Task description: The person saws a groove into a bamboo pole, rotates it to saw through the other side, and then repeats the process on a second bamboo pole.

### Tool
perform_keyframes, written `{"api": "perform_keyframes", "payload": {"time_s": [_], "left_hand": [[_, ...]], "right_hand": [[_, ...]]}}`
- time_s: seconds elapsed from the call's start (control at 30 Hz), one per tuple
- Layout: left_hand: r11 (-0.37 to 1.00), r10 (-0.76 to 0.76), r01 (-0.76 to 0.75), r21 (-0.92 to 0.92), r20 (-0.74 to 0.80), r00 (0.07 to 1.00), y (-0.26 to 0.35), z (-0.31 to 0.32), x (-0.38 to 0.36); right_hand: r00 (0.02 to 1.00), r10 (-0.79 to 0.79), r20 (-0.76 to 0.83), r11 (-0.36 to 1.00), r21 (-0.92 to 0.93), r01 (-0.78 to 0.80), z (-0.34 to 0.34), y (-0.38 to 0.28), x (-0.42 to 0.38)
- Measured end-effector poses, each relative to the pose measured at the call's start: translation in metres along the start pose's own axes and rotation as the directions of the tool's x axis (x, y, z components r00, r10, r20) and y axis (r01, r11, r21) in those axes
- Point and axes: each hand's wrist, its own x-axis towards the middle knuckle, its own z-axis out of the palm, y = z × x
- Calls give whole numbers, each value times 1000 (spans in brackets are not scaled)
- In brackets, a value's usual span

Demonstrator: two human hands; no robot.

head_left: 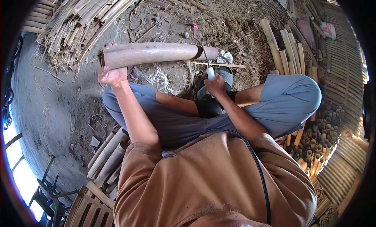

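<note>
A thick bamboo tube (pixel 152 54) lies crosswise in front of me, its hollow end at the left and a dark node near its right end. My left hand (pixel 113 74) grips it from below at the hollow end, with fingertips showing above it. My right hand (pixel 216 86) is closed around the pale handle of a knife (pixel 211 73). The thin dark curved blade reaches up past the right part of the tube; whether it touches the tube I cannot tell. A thin bamboo strip (pixel 231 65) lies just beyond my right hand.
Split bamboo strips (pixel 86 19) are heaped at the upper left. Upright split pieces (pixel 290 51) stand at the right, above many short bamboo tubes (pixel 321 145). More tubes (pixel 107 156) lie at the lower left, near a slatted wooden seat (pixel 88 211). Shavings (pixel 243 31) cover the ground ahead.
</note>
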Motion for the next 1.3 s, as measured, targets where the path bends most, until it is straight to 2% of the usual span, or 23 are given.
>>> {"api": "perform_keyframes", "payload": {"time_s": [0.07, 0.17, 0.27, 0.37, 0.47, 0.57, 0.67, 0.77, 0.87, 0.97, 1.07, 1.17, 1.27, 1.3], "left_hand": [[1000, -6, 6, -23, 16, 1000, -3, 4, 0], [1000, 9, -9, 1, -6, 1000, 2, 9, -5], [999, -16, 16, -33, -5, 1000, 1, 5, -1], [1000, 0, -1, -29, -19, 1000, -1, 2, -2], [999, -4, 5, -34, 12, 1000, 0, 0, -1], [1000, -1, 1, -23, -10, 1000, 0, 2, -1], [1000, 7, -7, -25, -3, 1000, 0, 6, 0], [999, -25, 25, -36, -5, 1000, 0, 1, 1], [1000, -2, 2, -22, -30, 1000, 0, 7, -1], [1000, -2, 1, -25, -35, 999, 1, 11, -3], [1000, 1, -2, -20, -31, 1000, 1, 9, -2], [1000, -1, 1, -16, -16, 1000, 1, 7, -1], [999, -30, 29, -29, -17, 999, 1, 3, -1], [1000, -18, 17, -23, -17, 1000, 1, 6, -1]], "right_hand": [[994, -44, -97, 999, -1, 44, 2, 3, -3], [990, -129, 55, 991, -20, 131, -5, -11, -13], [956, -289, -50, 955, -81, 284, 4, -6, -6], [988, -151, -27, 985, -87, 148, -1, -8, -5], [999, 31, -21, 998, 52, -30, 6, 9, 5], [999, 39, -20, 997, 62, -38, 0, 1, -5], [980, -198, -26, 979, -64, 196, 4, -3, -2], [976, -218, -4, 973, -79, 217, 0, -9, -3], [991, -126, -36, 992, -24, 125, 0, -7, -2], [999, -27, -38, 997, -77, 24, 5, 5, 4], [995, -76, -59, 995, -72, 72, 8, 5, -1], [980, -197, 13, 979, -41, 197, -2, -13, -7], [967, -254, 9, 966, -40, 254, 0, -11, -6], [974, -226, 3, 973, -50, 226, 1, -10, -5]]}}
